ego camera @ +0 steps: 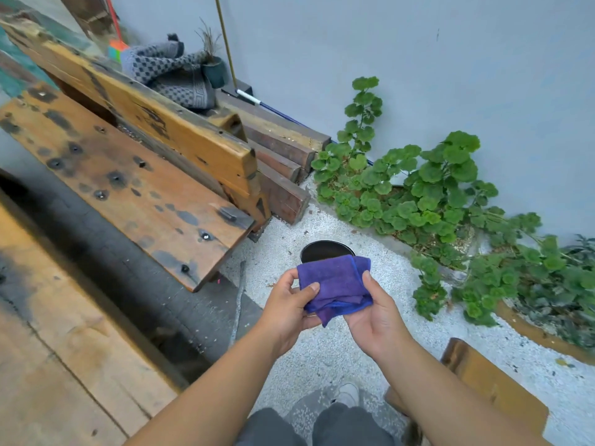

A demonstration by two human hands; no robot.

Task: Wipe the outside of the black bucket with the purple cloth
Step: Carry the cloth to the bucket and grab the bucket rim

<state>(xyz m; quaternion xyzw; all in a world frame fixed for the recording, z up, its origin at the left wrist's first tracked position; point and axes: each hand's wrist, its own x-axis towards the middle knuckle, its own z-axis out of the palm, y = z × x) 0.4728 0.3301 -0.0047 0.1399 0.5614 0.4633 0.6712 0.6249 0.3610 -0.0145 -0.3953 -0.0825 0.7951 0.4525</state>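
Both hands hold a folded purple cloth (335, 286) in front of the body, seen from above by a head camera. Left hand (288, 309) pinches the cloth's left edge, thumb on top. Right hand (375, 317) cups it from below on the right, thumb pressed against its right edge.

Largest in view is a pale blue wall (418, 59) across the top. A weathered wooden bench (128, 175) fills the left side. Green leafy plants (434, 204) spread along the wall's foot on the right. White gravel (322, 349) covers the ground between them.

On the gravel stands the black bucket (323, 251), upright. Only the far part of its round rim and dark inside show; the cloth hides the rest, and its outer wall cannot be seen. It lies straight ahead of the hands and lower, roughly centred between them, neither hand clearly nearer. Cloth and bucket look apart, not touching.

Wiping seems not yet begun. Reaching the outside likely means lowering the cloth forward and down around the rim.
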